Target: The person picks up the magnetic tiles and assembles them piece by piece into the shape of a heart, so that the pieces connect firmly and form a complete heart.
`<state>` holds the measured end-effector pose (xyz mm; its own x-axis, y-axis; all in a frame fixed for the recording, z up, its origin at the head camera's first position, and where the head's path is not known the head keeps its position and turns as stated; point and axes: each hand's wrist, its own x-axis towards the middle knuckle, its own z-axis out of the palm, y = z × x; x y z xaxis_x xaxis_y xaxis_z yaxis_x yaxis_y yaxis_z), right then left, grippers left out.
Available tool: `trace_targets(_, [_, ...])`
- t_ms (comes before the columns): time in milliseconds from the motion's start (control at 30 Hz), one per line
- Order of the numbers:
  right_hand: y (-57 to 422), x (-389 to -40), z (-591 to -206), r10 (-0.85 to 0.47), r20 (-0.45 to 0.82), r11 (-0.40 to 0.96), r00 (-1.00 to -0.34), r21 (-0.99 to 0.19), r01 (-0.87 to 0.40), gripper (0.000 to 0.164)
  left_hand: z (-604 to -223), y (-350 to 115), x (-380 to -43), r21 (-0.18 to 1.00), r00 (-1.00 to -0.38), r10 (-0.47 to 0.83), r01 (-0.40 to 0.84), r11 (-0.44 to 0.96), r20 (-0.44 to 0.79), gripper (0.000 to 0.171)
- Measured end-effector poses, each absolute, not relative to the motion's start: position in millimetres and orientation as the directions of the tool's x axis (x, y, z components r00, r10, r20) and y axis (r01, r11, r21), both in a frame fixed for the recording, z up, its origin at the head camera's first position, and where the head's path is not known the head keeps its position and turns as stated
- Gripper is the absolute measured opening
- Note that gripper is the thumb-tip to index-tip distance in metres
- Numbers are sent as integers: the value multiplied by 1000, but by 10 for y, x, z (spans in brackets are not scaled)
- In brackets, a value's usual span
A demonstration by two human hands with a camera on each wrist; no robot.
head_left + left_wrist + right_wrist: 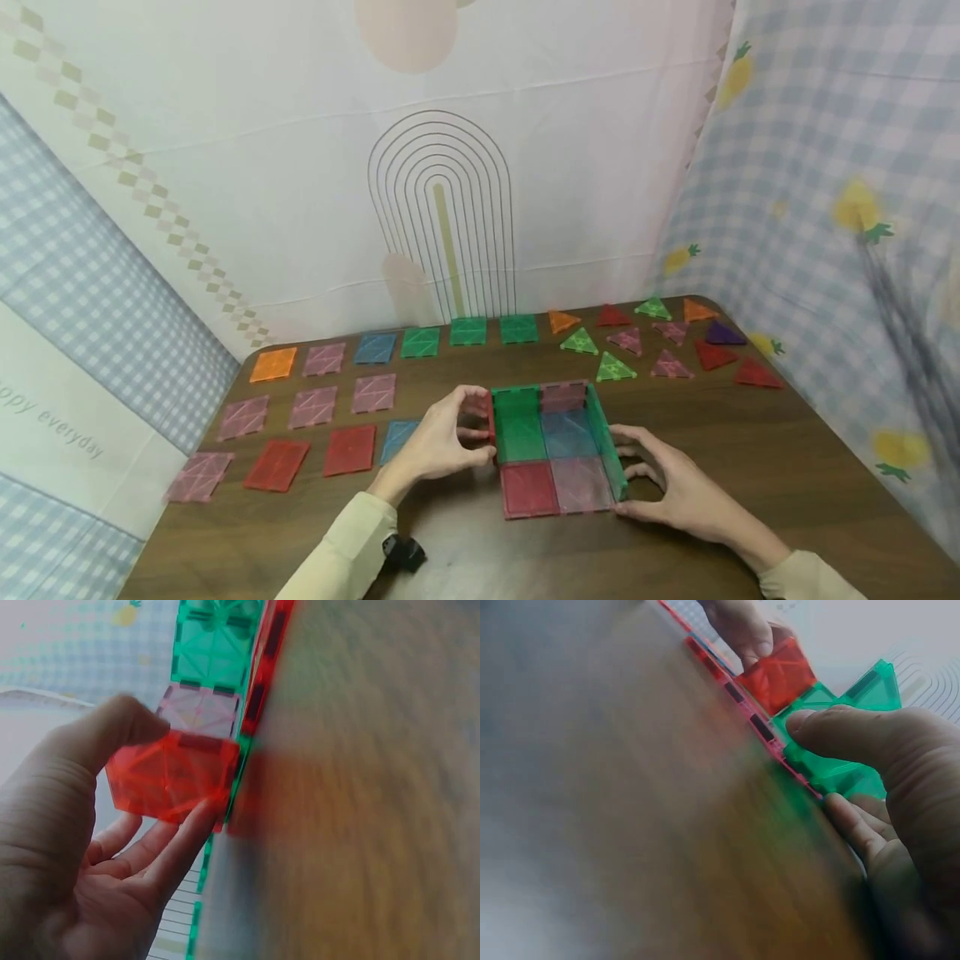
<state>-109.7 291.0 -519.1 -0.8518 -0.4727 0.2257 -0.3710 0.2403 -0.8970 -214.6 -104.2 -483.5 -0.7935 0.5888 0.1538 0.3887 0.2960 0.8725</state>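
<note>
Printed cloth hangings (300, 183) around a wooden table (780, 467) suggest a homelike corner.

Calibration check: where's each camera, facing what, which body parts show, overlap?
Head: on head, facing forward and down at tile structure; left hand, right hand, sleeves show.
Left wrist: on that wrist, facing red wall; left hand shows.
Right wrist: on that wrist, facing green wall; right hand close, left hand beyond.
Both wrist views share left hand, red wall.

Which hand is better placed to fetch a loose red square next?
Probably the left hand, though it holds the red wall: one red square lies near its wrist; the right hand is farther, at the green wall.
</note>
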Motion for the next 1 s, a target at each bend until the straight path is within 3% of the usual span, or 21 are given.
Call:
trace_targets(400, [2855,-1379,-5218,-447,252,365,-858,-824,-433,95,-4650,-1596,-2316,706,-786,580,533,465,212,92])
trace_targets(700, [2859,-1380,-5226,-448,249,362,-859,-828,-428,94,-4552,-2074,-2333,565,-782,620,543,622,69,102])
trace_targets(1000, [2878,-1387,-5203,-447,220,369,-867,-838,-403,94,-4592,-2040,-2321,465,-764,645,569,678,-6,80])
